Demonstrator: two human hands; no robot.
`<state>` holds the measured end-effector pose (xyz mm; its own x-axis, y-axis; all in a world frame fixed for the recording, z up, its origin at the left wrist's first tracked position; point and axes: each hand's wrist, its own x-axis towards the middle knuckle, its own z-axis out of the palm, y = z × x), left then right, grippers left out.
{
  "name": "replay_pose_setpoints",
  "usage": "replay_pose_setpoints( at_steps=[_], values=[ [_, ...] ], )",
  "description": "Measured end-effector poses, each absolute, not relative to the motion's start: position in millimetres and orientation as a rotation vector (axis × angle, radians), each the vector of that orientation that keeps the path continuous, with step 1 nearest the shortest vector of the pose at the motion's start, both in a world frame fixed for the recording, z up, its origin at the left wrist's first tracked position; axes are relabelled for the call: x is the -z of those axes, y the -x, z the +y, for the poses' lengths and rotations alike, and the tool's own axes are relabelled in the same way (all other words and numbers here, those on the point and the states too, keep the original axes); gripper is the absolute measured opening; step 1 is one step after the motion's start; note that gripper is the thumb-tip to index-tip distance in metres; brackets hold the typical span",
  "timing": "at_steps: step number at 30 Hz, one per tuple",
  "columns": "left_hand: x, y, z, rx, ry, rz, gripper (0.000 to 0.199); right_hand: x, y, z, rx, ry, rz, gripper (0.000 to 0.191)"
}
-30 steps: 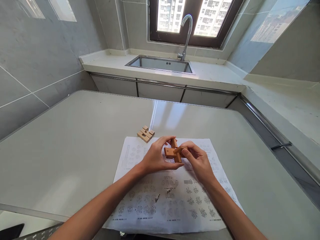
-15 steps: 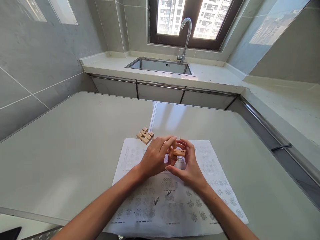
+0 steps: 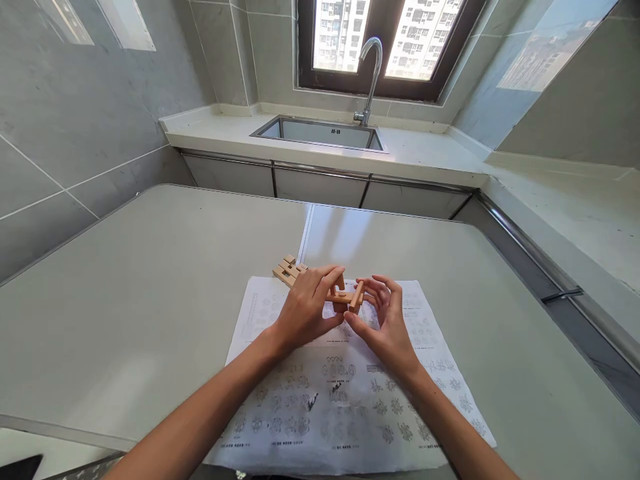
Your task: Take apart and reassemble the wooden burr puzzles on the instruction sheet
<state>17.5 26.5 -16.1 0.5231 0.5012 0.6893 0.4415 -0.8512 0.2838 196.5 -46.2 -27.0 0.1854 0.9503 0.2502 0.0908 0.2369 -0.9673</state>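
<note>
Several notched wooden puzzle pieces (image 3: 342, 298), partly interlocked, are held above the paper between both hands. My left hand (image 3: 311, 300) is closed on their left side, fingers over the top and thumb below. On the right, my right hand (image 3: 383, 313) has its thumb and fingers around a short upright-tilted piece at the assembly's right end. The fingers hide part of the wood. Beneath lies a printed instruction sheet (image 3: 345, 413) with rows of line diagrams. Beyond my left hand, more loose wooden puzzle pieces (image 3: 286, 268) rest together at the sheet's far edge.
The pale table (image 3: 150, 300) has a seam (image 3: 306, 233) running away from me. Behind it stands a counter (image 3: 420, 147) with a sink (image 3: 325, 133) and a tall faucet (image 3: 370, 80). Tiled wall (image 3: 75, 133) borders the left. A dark object (image 3: 21, 467) shows at bottom left.
The puzzle pieces have been turned between my hands. A piece that pointed right now crosses at the right end, tilted up. My left hand has shifted slightly, covering more of the loose pieces.
</note>
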Motion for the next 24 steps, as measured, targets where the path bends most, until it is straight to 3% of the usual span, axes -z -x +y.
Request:
replay_pose_setpoints(
  at_steps=[11, 18, 24],
  values=[
    [15, -17, 29, -1.24, -2.292, 1.104, 0.081, 31, -203, -41, -0.63, 1.403, -1.168, 0.07],
    [14, -18, 29, -1.26, -2.165, 1.036, 0.047, 42, -202, -42, -0.485, 1.526, -1.446, 0.063],
    [14, -19, 28, -1.235, -2.069, 1.009, 0.038, 52, -202, -39, -0.372, 1.519, -1.617, 0.056]
  ],
)
